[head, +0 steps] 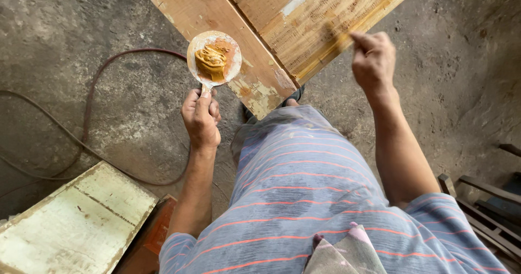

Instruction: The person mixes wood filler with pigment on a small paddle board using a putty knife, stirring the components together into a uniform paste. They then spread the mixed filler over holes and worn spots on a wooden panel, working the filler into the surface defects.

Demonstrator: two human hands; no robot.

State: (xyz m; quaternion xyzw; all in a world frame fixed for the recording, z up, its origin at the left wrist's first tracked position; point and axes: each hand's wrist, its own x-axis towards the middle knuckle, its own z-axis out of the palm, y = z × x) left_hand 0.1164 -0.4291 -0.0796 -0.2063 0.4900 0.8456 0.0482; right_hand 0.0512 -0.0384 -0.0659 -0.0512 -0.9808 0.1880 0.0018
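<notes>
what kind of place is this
Probably a rough woodworking or repair workshop: a worn wooden door panel over a bare concrete floor, a hose or cable trailing across it, and a round putty-loaded disc in the left hand.

head view | looks steeply down | close over hands, floor below

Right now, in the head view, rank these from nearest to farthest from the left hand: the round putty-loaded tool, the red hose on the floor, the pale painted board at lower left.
From the left hand:
1. Round putty-loaded tool, held in it, just above.
2. Red hose, on the floor to its left.
3. Pale painted board, lower left corner.
</notes>
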